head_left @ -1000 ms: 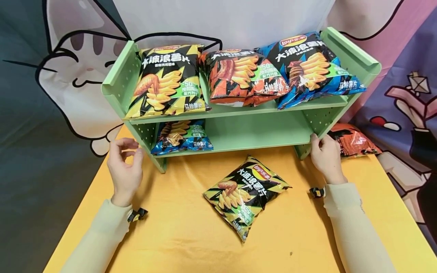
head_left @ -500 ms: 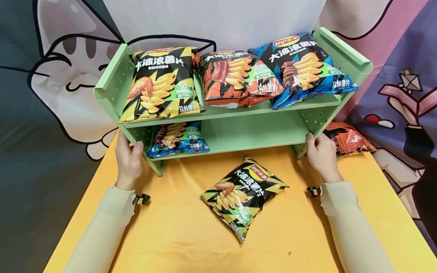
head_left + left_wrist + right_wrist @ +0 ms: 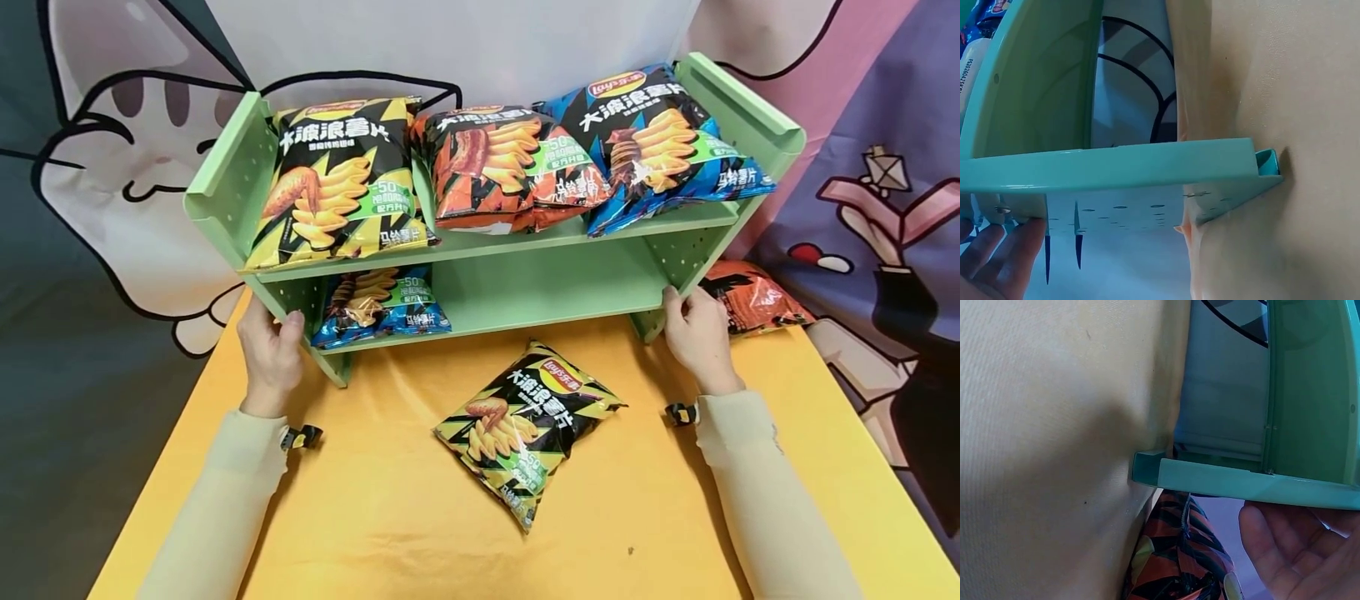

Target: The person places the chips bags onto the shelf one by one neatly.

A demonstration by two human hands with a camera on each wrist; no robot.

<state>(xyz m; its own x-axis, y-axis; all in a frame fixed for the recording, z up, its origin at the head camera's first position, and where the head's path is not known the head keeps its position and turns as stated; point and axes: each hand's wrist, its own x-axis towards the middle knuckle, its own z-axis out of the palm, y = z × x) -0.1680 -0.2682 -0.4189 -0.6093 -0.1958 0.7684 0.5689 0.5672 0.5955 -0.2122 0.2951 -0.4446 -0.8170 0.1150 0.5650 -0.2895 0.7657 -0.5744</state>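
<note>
A light green two-tier shelf [image 3: 555,287] stands at the back of the table. My left hand [image 3: 272,354] holds its left side panel, fingers along the outer face and thumb near the front edge. At the opposite end my right hand [image 3: 699,337] grips the right side panel, its fingers bent against the outside in the right wrist view. On the top tier lie a yellow-black chip bag [image 3: 337,183], a red-black chip bag [image 3: 510,171] and a blue-black chip bag [image 3: 656,150]. Another blue chip bag [image 3: 381,304] lies at the left of the lower tier.
A second yellow-black chip bag [image 3: 528,433] lies on the orange-yellow table [image 3: 420,533] in front of the shelf. Beyond my right hand is an orange-red chip bag [image 3: 753,298] beside the shelf's right end. A printed cloth backdrop [image 3: 510,50] hangs close behind.
My left hand has moved from beside the shelf onto its left side panel. My right hand keeps its place on the right panel. The whole head view has shifted slightly.
</note>
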